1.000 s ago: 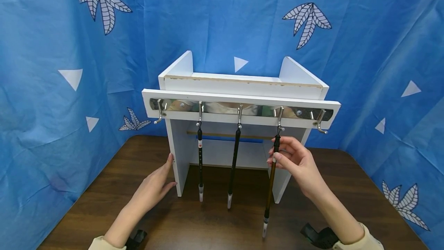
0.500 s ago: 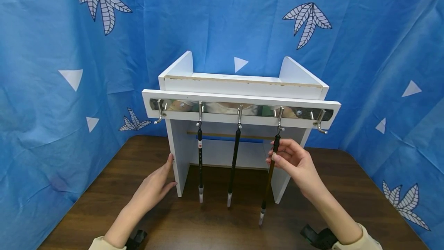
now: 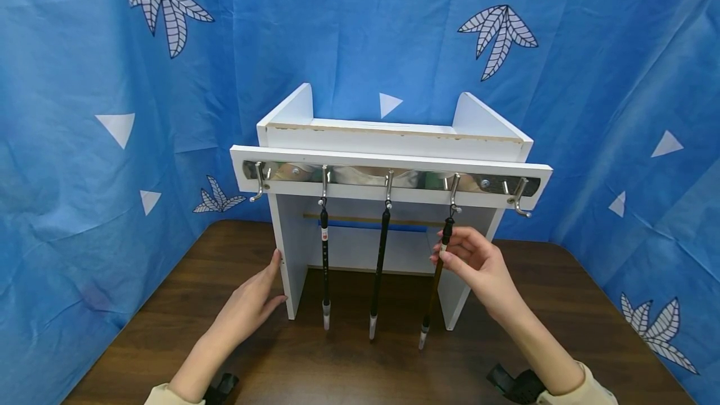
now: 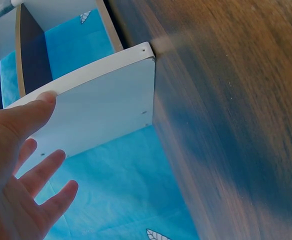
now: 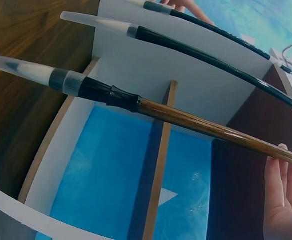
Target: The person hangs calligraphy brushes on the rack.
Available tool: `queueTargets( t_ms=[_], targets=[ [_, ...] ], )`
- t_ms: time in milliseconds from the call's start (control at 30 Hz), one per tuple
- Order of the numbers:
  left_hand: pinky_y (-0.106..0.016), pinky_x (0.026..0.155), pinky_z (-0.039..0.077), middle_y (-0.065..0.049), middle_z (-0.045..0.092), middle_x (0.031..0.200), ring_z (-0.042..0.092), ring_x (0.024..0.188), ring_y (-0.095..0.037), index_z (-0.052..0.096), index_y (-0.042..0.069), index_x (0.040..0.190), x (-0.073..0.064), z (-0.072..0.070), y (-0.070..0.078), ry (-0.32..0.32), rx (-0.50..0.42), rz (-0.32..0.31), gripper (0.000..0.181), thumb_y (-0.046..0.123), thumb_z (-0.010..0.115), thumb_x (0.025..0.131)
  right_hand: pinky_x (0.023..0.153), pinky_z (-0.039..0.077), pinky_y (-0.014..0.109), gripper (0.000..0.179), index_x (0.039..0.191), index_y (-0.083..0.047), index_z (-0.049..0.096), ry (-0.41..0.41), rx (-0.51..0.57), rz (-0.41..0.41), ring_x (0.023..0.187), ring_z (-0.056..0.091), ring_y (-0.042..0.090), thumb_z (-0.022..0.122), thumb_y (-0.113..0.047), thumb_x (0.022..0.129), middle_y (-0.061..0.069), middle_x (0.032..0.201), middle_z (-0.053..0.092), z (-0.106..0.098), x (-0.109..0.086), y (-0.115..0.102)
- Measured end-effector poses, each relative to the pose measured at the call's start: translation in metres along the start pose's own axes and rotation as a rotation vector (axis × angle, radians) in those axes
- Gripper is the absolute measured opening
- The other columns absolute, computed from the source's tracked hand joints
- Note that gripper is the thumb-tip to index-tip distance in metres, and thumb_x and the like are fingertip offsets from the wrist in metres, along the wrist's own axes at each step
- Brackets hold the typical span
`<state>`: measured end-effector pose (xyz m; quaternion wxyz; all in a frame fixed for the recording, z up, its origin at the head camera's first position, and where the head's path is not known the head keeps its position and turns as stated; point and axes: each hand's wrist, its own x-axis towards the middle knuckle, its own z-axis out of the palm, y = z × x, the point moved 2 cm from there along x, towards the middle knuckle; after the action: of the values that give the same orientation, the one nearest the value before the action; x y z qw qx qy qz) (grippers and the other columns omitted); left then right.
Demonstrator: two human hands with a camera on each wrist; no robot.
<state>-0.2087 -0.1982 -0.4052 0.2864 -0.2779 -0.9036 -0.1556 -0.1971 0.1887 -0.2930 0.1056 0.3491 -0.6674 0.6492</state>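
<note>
A calligraphy brush with a brown handle [image 3: 437, 283] hangs by its cord from the fourth hook. My right hand [image 3: 480, 267] pinches it near its top, between thumb and fingers. Its capped tip slants down and to the left; in the right wrist view the clear cap [image 5: 21, 70] covers pale bristles. Two dark brushes, one on the second hook [image 3: 325, 261] and another on the third [image 3: 380, 267], hang to the left. My left hand [image 3: 244, 305] touches the white rack's left side panel [image 3: 289, 261], its fingers extended; the thumb lies on the panel's edge in the left wrist view.
The white rack [image 3: 394, 142] stands on a dark wooden table [image 3: 360, 374]. Its front bar carries several metal hooks; nothing hangs on the leftmost hook [image 3: 258, 181] or the rightmost hook [image 3: 520, 196]. A blue patterned cloth [image 3: 360, 36] rises behind and at both sides.
The brown brush's lower end has swung left and back toward the rack, with my right hand shifting slightly left and down. My left hand has stayed in place.
</note>
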Motion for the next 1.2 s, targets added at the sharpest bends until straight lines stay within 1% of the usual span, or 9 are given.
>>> queueTargets(
  t_ms=[100, 333, 400, 500, 567, 700, 967, 1067, 1200],
  targets=[
    [-0.048, 0.084, 0.048, -0.025, 0.049, 0.130, 0.056, 0.108, -0.035, -0.002, 0.009, 0.150, 0.000, 0.000, 0.000, 0.000, 0.001, 0.001, 0.117, 0.003, 0.082, 0.069, 0.079, 0.052, 0.031, 0.028, 0.118, 0.008, 0.051, 0.002, -0.004, 0.000, 0.090, 0.064, 0.022, 0.052, 0.012, 0.090, 0.020, 0.100, 0.061, 0.000, -0.001, 0.001],
    [-0.047, 0.084, 0.048, -0.025, 0.048, 0.131, 0.056, 0.108, -0.035, -0.001, 0.008, 0.150, 0.001, 0.000, 0.000, 0.006, -0.001, 0.010, 0.117, 0.002, 0.082, 0.068, 0.081, 0.051, 0.029, 0.030, 0.117, 0.007, 0.051, -0.002, -0.036, -0.012, 0.093, 0.064, 0.022, 0.054, 0.014, 0.088, 0.016, 0.102, 0.063, -0.001, -0.001, 0.002],
    [-0.047, 0.084, 0.048, -0.025, 0.047, 0.132, 0.056, 0.109, -0.035, -0.001, 0.008, 0.150, 0.002, 0.000, 0.000, 0.008, -0.002, 0.011, 0.117, 0.002, 0.082, 0.068, 0.081, 0.051, 0.029, 0.030, 0.117, 0.009, 0.050, -0.003, -0.048, -0.013, 0.094, 0.063, 0.022, 0.054, 0.014, 0.088, 0.021, 0.103, 0.062, -0.001, -0.001, 0.002],
    [-0.047, 0.085, 0.047, -0.025, 0.046, 0.133, 0.055, 0.109, -0.035, -0.001, 0.008, 0.150, 0.002, 0.000, 0.000, 0.004, -0.003, 0.005, 0.117, 0.001, 0.082, 0.068, 0.081, 0.051, 0.028, 0.030, 0.117, 0.009, 0.051, -0.001, -0.068, 0.013, 0.095, 0.063, 0.021, 0.055, 0.012, 0.088, 0.022, 0.104, 0.061, -0.002, -0.003, 0.004],
    [-0.048, 0.085, 0.047, -0.026, 0.045, 0.133, 0.055, 0.110, -0.036, -0.001, 0.008, 0.150, 0.002, 0.000, 0.000, -0.001, -0.003, 0.000, 0.116, 0.001, 0.082, 0.069, 0.082, 0.051, 0.028, 0.030, 0.117, 0.008, 0.050, -0.004, -0.079, 0.039, 0.096, 0.062, 0.021, 0.056, 0.011, 0.088, 0.026, 0.105, 0.060, -0.002, -0.004, 0.005],
    [-0.048, 0.085, 0.047, -0.026, 0.043, 0.135, 0.054, 0.110, -0.037, 0.001, 0.007, 0.150, 0.002, 0.001, -0.001, -0.003, -0.002, -0.004, 0.115, 0.002, 0.082, 0.069, 0.083, 0.050, 0.028, 0.030, 0.118, 0.008, 0.050, -0.025, -0.112, 0.085, 0.099, 0.061, 0.021, 0.057, 0.008, 0.089, 0.026, 0.109, 0.059, -0.003, -0.008, 0.007],
    [-0.048, 0.083, 0.048, -0.026, 0.044, 0.134, 0.055, 0.109, -0.037, 0.001, 0.007, 0.150, 0.004, 0.000, -0.001, 0.016, -0.009, 0.017, 0.116, 0.001, 0.082, 0.068, 0.081, 0.049, 0.024, 0.034, 0.123, 0.005, 0.050, -0.058, -0.253, 0.158, 0.100, 0.059, 0.016, 0.059, 0.001, 0.090, 0.013, 0.111, 0.060, -0.010, -0.019, 0.018],
    [-0.047, 0.082, 0.049, -0.026, 0.045, 0.134, 0.055, 0.109, -0.037, 0.001, 0.007, 0.150, 0.003, 0.001, -0.001, 0.022, -0.008, 0.024, 0.116, 0.000, 0.082, 0.067, 0.081, 0.049, 0.024, 0.035, 0.124, 0.004, 0.049, -0.086, -0.247, 0.173, 0.102, 0.059, 0.019, 0.058, 0.001, 0.091, 0.015, 0.112, 0.059, -0.014, -0.024, 0.023],
    [-0.047, 0.082, 0.049, -0.026, 0.045, 0.133, 0.056, 0.108, -0.036, 0.002, 0.006, 0.150, 0.002, 0.001, -0.001, 0.028, -0.007, 0.029, 0.116, 0.000, 0.083, 0.067, 0.082, 0.049, 0.026, 0.036, 0.127, 0.003, 0.048, -0.134, -0.229, 0.158, 0.103, 0.058, 0.021, 0.056, 0.003, 0.092, 0.017, 0.113, 0.058, -0.019, -0.031, 0.028]
  ],
)
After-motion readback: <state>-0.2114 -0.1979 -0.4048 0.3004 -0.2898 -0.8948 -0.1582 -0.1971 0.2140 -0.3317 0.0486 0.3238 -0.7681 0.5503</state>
